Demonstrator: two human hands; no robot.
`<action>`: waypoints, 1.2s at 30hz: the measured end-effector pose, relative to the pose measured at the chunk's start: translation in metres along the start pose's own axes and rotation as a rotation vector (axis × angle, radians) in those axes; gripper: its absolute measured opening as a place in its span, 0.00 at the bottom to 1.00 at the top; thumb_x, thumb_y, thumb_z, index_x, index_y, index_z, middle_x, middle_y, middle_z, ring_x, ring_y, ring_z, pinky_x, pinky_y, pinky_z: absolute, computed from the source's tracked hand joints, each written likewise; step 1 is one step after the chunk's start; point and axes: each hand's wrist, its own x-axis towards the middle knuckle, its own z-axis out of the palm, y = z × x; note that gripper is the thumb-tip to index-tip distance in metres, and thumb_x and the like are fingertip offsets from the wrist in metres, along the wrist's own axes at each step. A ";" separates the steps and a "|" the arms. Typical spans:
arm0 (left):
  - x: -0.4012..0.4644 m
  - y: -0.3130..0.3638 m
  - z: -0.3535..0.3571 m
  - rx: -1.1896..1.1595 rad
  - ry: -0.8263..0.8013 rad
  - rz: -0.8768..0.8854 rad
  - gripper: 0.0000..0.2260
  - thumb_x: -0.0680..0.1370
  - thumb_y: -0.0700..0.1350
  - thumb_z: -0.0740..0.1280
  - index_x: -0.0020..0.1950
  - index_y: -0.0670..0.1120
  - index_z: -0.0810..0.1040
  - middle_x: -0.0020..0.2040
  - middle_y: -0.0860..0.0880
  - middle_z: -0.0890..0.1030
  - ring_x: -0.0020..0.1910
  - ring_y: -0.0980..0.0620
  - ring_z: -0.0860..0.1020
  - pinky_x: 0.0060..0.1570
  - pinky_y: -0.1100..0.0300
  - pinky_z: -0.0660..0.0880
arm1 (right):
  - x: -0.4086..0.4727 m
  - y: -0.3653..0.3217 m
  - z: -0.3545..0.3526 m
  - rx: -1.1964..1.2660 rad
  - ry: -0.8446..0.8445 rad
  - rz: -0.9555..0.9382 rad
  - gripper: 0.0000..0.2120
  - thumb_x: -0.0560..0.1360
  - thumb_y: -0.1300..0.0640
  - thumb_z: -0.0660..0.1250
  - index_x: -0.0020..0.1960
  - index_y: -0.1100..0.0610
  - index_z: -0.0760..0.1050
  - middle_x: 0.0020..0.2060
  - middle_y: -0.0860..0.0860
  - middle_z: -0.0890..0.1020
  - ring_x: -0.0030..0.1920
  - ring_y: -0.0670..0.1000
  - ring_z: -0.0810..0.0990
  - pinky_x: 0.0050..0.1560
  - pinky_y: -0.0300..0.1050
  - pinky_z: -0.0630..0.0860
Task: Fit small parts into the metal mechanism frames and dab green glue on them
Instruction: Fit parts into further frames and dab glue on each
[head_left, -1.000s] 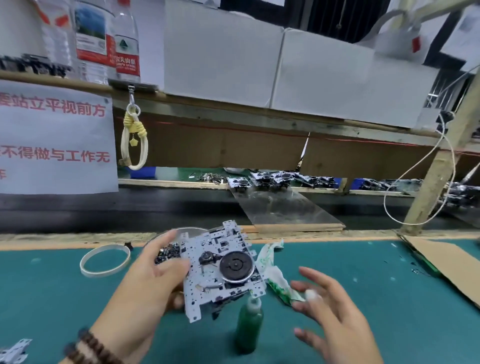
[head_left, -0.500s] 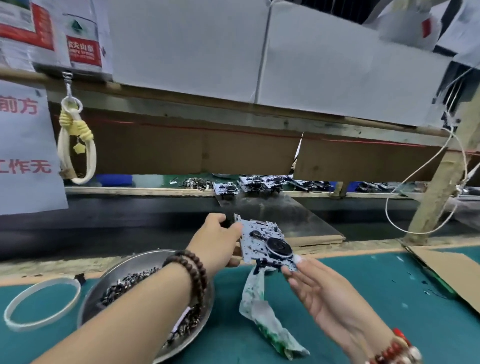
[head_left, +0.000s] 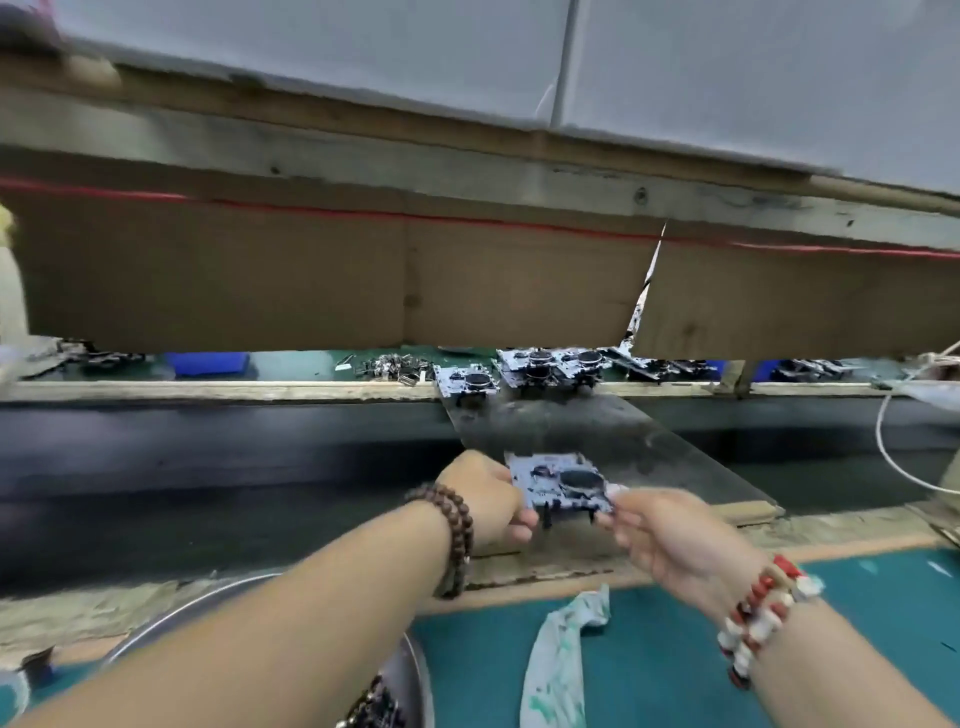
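You are holding one metal mechanism frame (head_left: 558, 480) out at arm's length over the clear sloping sheet (head_left: 649, 457), your left hand (head_left: 485, 493) gripping its nine o'clock edge and your right hand (head_left: 662, 538) pinching its three o'clock edge. More frames (head_left: 524, 374) are sitting at twelve o'clock on the far ledge. A green-stained rag (head_left: 563, 660) is lying at six o'clock on the teal mat (head_left: 675, 649), beside the metal bowl (head_left: 410, 670).
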 end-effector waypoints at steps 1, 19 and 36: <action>0.011 0.004 -0.001 0.005 0.018 -0.001 0.14 0.79 0.31 0.57 0.65 0.38 0.66 0.38 0.43 0.74 0.33 0.51 0.76 0.27 0.62 0.76 | 0.011 -0.003 0.005 -0.005 0.004 -0.005 0.09 0.78 0.66 0.61 0.38 0.64 0.72 0.28 0.55 0.79 0.23 0.46 0.76 0.19 0.31 0.69; -0.137 -0.048 -0.026 0.959 0.110 0.507 0.14 0.79 0.39 0.57 0.63 0.49 0.73 0.58 0.50 0.77 0.57 0.52 0.74 0.54 0.68 0.63 | -0.179 0.058 -0.025 -0.993 -0.352 -0.356 0.20 0.75 0.60 0.63 0.63 0.44 0.66 0.59 0.40 0.72 0.58 0.40 0.70 0.56 0.30 0.67; -0.193 -0.035 -0.041 1.059 0.041 0.614 0.03 0.77 0.47 0.63 0.44 0.52 0.74 0.47 0.53 0.80 0.48 0.53 0.74 0.48 0.63 0.66 | -0.206 0.031 0.020 -0.796 -0.275 -0.688 0.14 0.74 0.66 0.64 0.43 0.46 0.70 0.41 0.41 0.78 0.37 0.38 0.75 0.41 0.27 0.70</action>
